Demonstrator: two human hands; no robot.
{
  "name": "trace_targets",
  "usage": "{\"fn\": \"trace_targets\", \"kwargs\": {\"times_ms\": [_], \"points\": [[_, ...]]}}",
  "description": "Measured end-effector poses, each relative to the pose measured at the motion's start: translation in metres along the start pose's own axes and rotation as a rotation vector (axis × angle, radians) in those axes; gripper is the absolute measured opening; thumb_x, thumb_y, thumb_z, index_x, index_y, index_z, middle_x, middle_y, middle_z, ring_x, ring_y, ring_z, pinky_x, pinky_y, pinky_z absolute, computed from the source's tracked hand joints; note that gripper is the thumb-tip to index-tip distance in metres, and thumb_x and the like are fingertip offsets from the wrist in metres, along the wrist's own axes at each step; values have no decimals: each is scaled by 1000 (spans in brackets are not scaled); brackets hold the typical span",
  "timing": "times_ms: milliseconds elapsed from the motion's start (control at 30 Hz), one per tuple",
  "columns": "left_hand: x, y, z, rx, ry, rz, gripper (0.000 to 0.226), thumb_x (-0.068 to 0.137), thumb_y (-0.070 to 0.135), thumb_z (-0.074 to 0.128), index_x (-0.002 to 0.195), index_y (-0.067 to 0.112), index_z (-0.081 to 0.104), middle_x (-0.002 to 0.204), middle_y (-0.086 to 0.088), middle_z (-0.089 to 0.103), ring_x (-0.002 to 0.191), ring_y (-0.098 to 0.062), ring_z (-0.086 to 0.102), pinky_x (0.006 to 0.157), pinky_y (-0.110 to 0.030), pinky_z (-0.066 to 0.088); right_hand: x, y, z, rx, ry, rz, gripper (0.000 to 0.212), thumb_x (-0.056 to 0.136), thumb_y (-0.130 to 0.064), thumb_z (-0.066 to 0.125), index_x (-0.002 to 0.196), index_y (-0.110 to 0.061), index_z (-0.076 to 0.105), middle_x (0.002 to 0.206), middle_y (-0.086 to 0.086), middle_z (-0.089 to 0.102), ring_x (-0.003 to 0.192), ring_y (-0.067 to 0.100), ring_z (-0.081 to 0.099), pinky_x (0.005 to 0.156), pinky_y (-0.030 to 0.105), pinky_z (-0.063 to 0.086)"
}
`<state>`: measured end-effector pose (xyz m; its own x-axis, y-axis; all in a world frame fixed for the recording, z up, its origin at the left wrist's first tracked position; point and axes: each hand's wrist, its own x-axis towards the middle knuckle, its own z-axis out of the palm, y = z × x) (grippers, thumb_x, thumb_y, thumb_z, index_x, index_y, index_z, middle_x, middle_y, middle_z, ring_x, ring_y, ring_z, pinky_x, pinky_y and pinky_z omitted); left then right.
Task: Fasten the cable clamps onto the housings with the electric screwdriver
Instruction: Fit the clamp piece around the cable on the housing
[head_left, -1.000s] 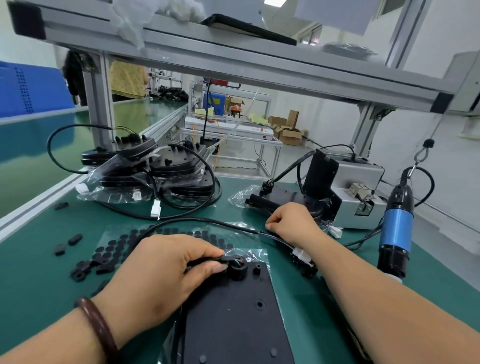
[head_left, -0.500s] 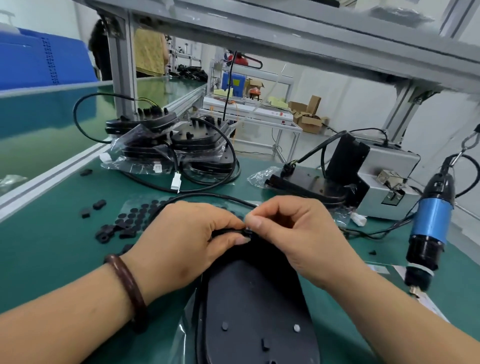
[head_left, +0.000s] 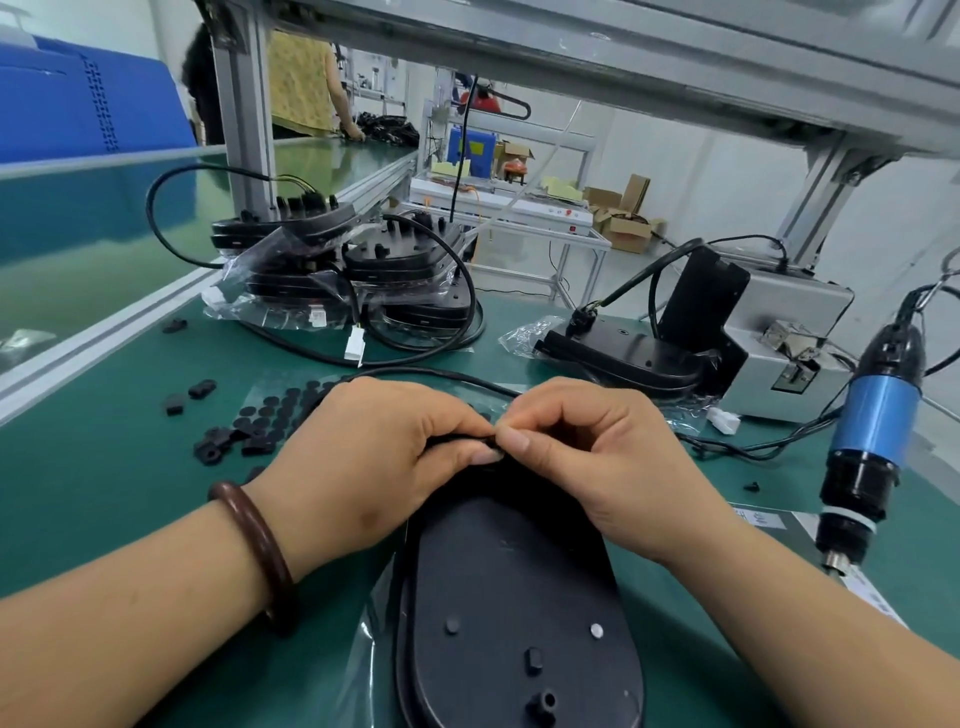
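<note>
Black cable (head_left: 441, 374): end hidden under my fingers.
Housing (head_left: 509, 571): matte, oval, studded.
Left hand (head_left: 363, 457), right hand (head_left: 597, 457): both pinching cable.

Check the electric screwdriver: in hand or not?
Not in hand. The electric screwdriver hangs untouched; left hand and right hand pinch the cable at the housing.

housing (head_left: 509, 597): black, flat, front centre | screwdriver (head_left: 872, 431): blue, bit-down, right
</note>
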<state>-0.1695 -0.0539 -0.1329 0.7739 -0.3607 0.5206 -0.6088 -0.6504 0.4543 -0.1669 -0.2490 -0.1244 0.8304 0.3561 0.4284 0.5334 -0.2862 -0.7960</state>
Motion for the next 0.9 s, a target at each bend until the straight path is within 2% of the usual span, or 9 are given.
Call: {"fn": "trace_targets", "kwargs": {"times_ms": [133,233,300,400,467,633,767,900], "points": [[1,0,0,-17,-2,-13,28,77,46,57,96,35,74,88,19,72,86,4,62,76,-16,48,-2,3,-1,18,-12,-48,3,78,-9,72,80,-10,73,91,8,71,86,26,66,81,45,53],[1,0,-1,-11,-6,-9,28,78,46,56,98,36,73,89,19,72,85,3,63,77,-22,50,-1,5,2,-20,1,-111,7,76,-9,74,82,-5,72,92,12,72,84,29,67,78,47,54],[2,0,-1,-10,-9,-10,27,79,46,56,97,36,73,87,19,72,83,3,63,75,-24,52,0,6,3,-74,13,-157,4,78,-3,74,81,-4,73,89,11,72,81,26,68,75,44,55],[2,1,-2,1,-11,-9,27,79,48,55,96,37,73,87,20,71,82,4,63,75,-25,52,-1,7,2,-104,36,-193,4,80,-2,71,80,-6,73,87,8,71,80,18,67,74,33,55],[3,2,-3,13,-21,-2,27,80,48,54,97,38,73,87,20,71,82,3,64,75,-26,53,-1,8,2,-108,32,-192,5,81,-1,70,78,-4,73,86,8,71,80,17,67,73,30,54],[1,6,-4,87,-17,32,24,83,45,54,98,37,71,86,19,71,81,0,63,73,-29,54,0,10,0,-147,11,-195,7,83,-3,68,80,0,73,86,7,70,82,18,65,76,33,53],[2,5,-5,127,-53,9,21,88,43,56,107,36,62,93,17,70,90,-8,63,79,-33,50,-3,11,3,-128,52,-139,7,83,-9,68,78,-13,72,87,-2,71,86,12,66,78,28,52],[7,3,-6,243,-105,73,21,92,39,49,107,35,62,93,11,68,88,-14,61,77,-34,48,-3,12,5,-88,48,-51,11,87,-7,67,81,-15,71,79,2,70,73,16,61,71,28,49]]}}
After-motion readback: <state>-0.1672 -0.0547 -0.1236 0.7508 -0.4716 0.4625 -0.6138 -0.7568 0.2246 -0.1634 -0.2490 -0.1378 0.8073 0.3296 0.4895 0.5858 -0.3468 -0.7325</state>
